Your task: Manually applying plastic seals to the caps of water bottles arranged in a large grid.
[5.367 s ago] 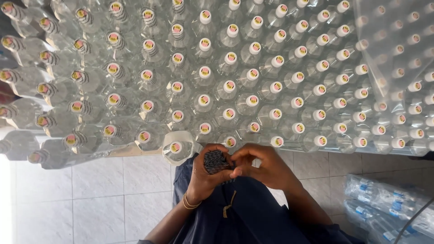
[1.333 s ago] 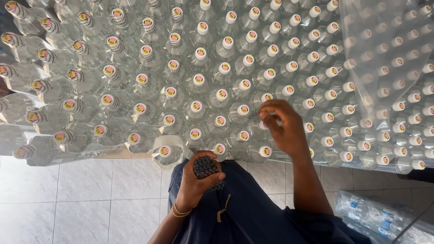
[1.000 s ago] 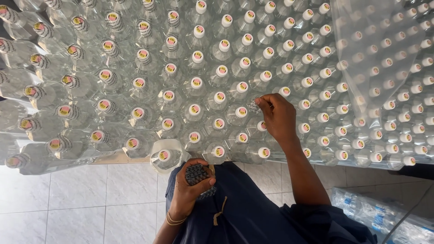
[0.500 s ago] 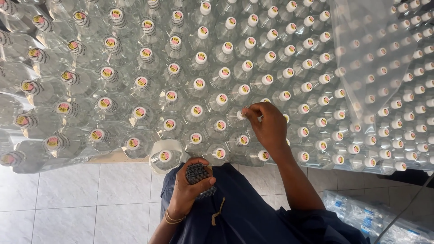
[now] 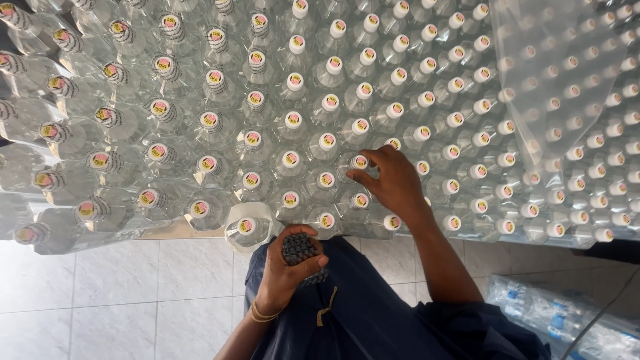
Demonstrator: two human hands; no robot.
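Two hands, left hand [image 5: 288, 273] clenched around dark bundle [image 5: 298, 248], right hand [image 5: 393, 183] fingertips pinching bottle cap [image 5: 359, 162]

Materials, finish
Bottles [image 5: 303, 143] clear glossy plastic (caps [image 5: 331, 141] matt white); film sheet [image 5: 560, 80] thin, shiny; floor tiles [image 5: 113, 293] smooth glazed.

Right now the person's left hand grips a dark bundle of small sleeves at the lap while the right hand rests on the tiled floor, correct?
Not quite. The head view shows the right hand up on the table of clear bottles, fingertips at one bottle's cap, not on the tiled floor. The left hand does grip the dark bundle at the lap.
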